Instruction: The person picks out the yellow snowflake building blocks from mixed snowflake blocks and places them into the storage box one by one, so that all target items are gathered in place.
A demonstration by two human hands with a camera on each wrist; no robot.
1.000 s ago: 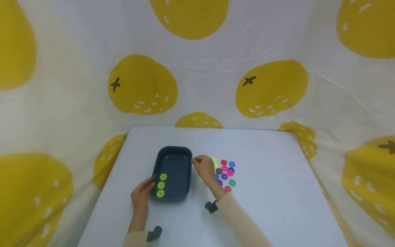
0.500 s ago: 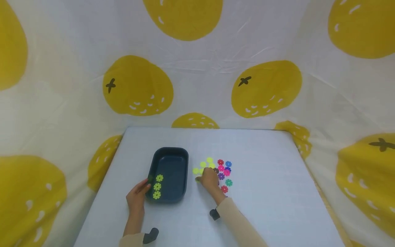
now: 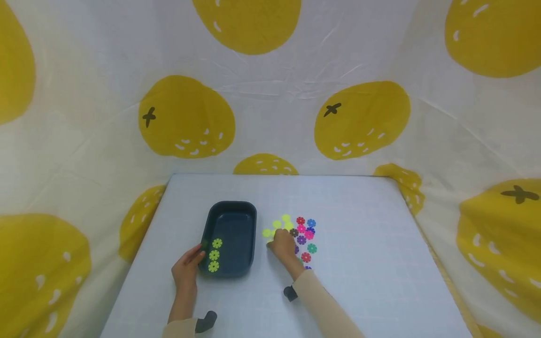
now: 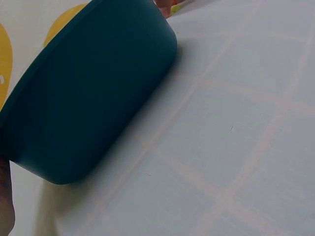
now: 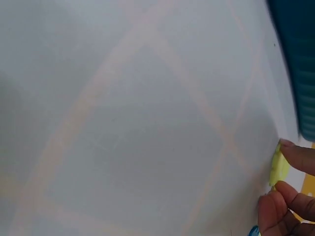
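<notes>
A dark blue-green tray (image 3: 236, 234) stands at the left of the table, with 3 yellow-green notched discs (image 3: 214, 255) in a column along its left side. My left hand (image 3: 185, 268) grips the tray's left rim; in the left wrist view the tray's outer wall (image 4: 93, 93) fills the upper left. My right hand (image 3: 284, 244) is down at the left edge of a spread of small notched discs. In the right wrist view its thumb and finger pinch a yellow-green disc (image 5: 278, 167) by opposite edges, close to the table.
More yellow-green discs (image 3: 276, 224) lie just beyond the right hand. Red, pink, blue, purple, brown and green discs (image 3: 301, 240) are scattered to its right, some partly hidden by the hand. A white cloth (image 3: 359, 244) covers the table; a fruit-print curtain (image 3: 270, 126) surrounds it.
My right hand has moved from beside the tray's right rim down and right to the yellow-green discs, where it has taken hold of one. The left hand keeps its place on the tray.
</notes>
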